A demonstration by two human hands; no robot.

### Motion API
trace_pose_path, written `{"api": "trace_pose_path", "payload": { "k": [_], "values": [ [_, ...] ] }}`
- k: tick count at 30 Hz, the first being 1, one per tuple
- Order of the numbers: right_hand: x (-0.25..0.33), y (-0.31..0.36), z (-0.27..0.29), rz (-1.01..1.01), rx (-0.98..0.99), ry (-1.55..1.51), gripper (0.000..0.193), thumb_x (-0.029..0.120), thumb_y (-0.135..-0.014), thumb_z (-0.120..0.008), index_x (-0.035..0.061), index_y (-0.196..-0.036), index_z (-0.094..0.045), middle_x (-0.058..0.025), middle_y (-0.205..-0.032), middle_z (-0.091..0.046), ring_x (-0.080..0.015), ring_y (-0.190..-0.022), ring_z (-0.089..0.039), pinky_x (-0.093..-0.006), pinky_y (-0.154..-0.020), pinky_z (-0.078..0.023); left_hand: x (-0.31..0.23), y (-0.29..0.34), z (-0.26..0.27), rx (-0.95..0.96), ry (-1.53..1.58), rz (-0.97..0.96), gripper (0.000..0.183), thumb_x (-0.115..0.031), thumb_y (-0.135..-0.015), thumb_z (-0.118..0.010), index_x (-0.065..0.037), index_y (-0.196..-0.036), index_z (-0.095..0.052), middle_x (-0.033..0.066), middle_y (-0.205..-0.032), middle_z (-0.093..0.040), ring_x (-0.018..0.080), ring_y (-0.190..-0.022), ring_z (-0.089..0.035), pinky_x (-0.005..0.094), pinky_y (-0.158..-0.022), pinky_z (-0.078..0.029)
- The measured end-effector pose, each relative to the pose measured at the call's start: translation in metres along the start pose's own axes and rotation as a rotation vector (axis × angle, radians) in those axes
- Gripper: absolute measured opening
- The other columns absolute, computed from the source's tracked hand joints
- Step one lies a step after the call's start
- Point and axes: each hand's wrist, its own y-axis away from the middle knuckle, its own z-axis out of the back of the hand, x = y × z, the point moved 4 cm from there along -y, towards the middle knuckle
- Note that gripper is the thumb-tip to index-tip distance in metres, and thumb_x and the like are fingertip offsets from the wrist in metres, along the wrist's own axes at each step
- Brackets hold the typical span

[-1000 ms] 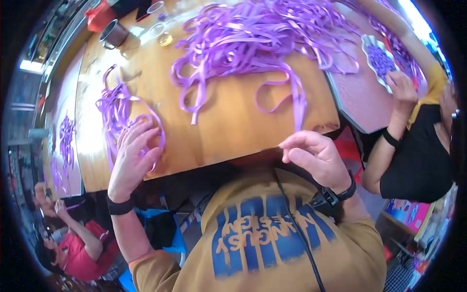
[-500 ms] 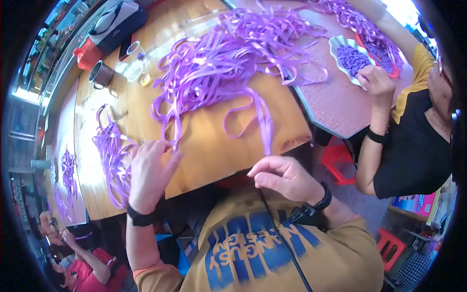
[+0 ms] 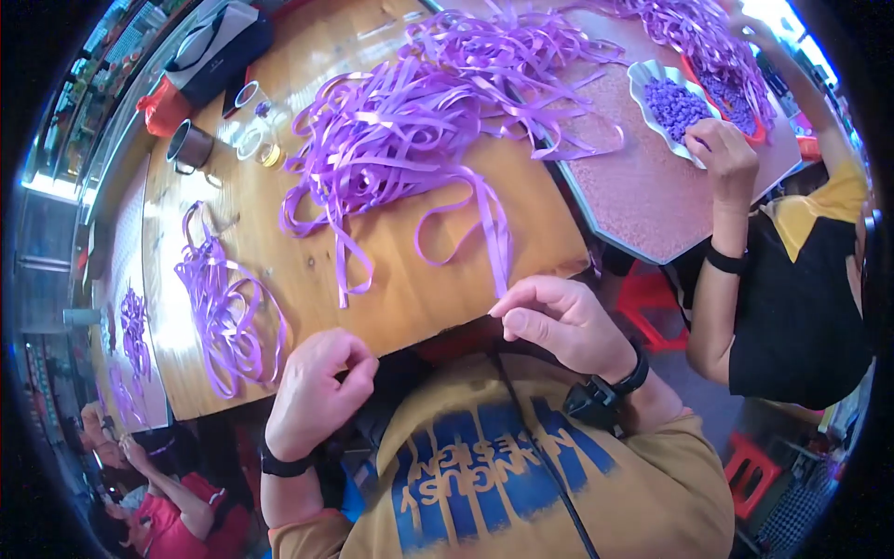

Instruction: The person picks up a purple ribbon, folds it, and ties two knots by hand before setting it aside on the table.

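At the front edge of the table, my left hand (image 3: 321,387) is curled with the thumb against the fingers; whatever it may hold is hidden. My right hand (image 3: 563,321) pinches thumb and forefinger together by the table corner, close to the hanging end of a purple ribbon (image 3: 501,252). Too little shows between those fingertips to name. A large tangled heap of purple ribbons (image 3: 391,130) spreads over the wooden table (image 3: 400,298) ahead of me, with loose tails toward me. Left of my left hand lies a smaller bundle of purple ribbons (image 3: 223,312).
A metal mug (image 3: 191,146) and clear plastic cups (image 3: 250,96) stand at the far left, near a red bag (image 3: 166,107). On the pink table at right, a co-worker's hand (image 3: 726,154) is over a white scalloped dish (image 3: 643,98) of small purple pieces. Another person sits at lower left.
My left hand has drawn back from the ribbon tail toward the table's front edge, leaving the tail lying on the table. My right hand has risen slightly. The co-worker has leaned to the right.
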Motion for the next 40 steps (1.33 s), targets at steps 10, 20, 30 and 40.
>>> {"api": "trace_pose_path", "payload": {
  "k": [10, 20, 30, 40],
  "values": [
    [0.104, -0.099, 0.037, 0.748, -0.407, 1.201, 0.056, 0.029, -0.074, -0.069, 0.0009, -0.117, -0.046, -0.0154, -0.117, -0.048, -0.0239, -0.111, -0.044, -0.0355, -0.095, -0.033, 0.016, 0.024, -0.012, 0.006, 0.27, 0.023, 0.007, -0.006, -0.075, -0.06, -0.002, -0.075, -0.055, 0.0071, -0.068, -0.053, 0.0178, -0.064, -0.052, 0.0269, -0.06, -0.041],
    [0.086, -0.247, 0.146, -0.168, -0.434, 1.262, 0.12, 0.085, -0.052, -0.047, 0.0071, -0.139, -0.018, -0.0288, -0.14, -0.014, -0.0406, -0.132, -0.008, -0.0504, -0.105, -0.011, 0.036, 0.057, -0.036, 0.034, 0.414, 0.125, 0.008, -0.006, -0.076, -0.059, 0.001, -0.079, -0.057, 0.008, -0.071, -0.056, 0.0162, -0.068, -0.054, 0.0261, -0.063, -0.043],
    [0.039, -0.232, 0.019, 0.544, -0.097, 1.424, 0.019, 0.008, -0.066, -0.05, -0.0022, -0.081, -0.057, -0.0252, -0.082, -0.056, -0.041, -0.08, -0.055, -0.0453, -0.075, -0.044, 0.072, 0.061, -0.045, -0.014, 0.523, 0.29, 0.008, -0.006, -0.08, -0.057, 0.002, -0.079, -0.056, 0.0004, -0.067, -0.054, 0.006, -0.064, -0.048, 0.0208, -0.06, -0.041],
    [0.015, -0.236, -0.02, 0.32, -0.089, 0.605, 0.009, 0.005, -0.08, -0.053, 0.0, -0.087, -0.055, -0.0051, -0.07, -0.057, -0.0096, -0.066, -0.049, -0.0275, -0.062, -0.042, 0.067, 0.061, -0.04, -0.022, 0.505, 0.307, 0.008, -0.006, -0.079, -0.057, 0.001, -0.08, -0.058, 0.0025, -0.067, -0.056, 0.0072, -0.065, -0.051, 0.0213, -0.061, -0.042]
  ]
}}
